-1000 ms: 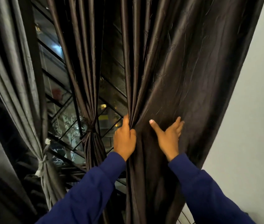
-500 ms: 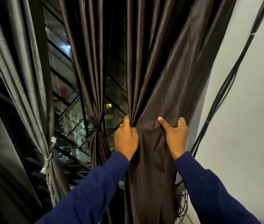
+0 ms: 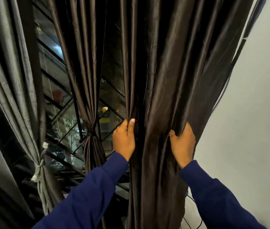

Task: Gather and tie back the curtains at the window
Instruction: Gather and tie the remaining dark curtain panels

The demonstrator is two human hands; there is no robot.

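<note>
A dark curtain [image 3: 172, 80] is gripped by both hands. Its left folds are pinched by the left hand [image 3: 124, 139]; its right edge is clutched by the right hand [image 3: 183, 143].

Right of the right grip [image 3: 182, 142]: white wall [image 3: 254, 113], black cables [image 3: 250, 23] along it. Left of the left grip [image 3: 124, 138]: diagonal grille bars [image 3: 65, 146], yellow-lit panel [image 3: 103, 120] beyond.
</note>
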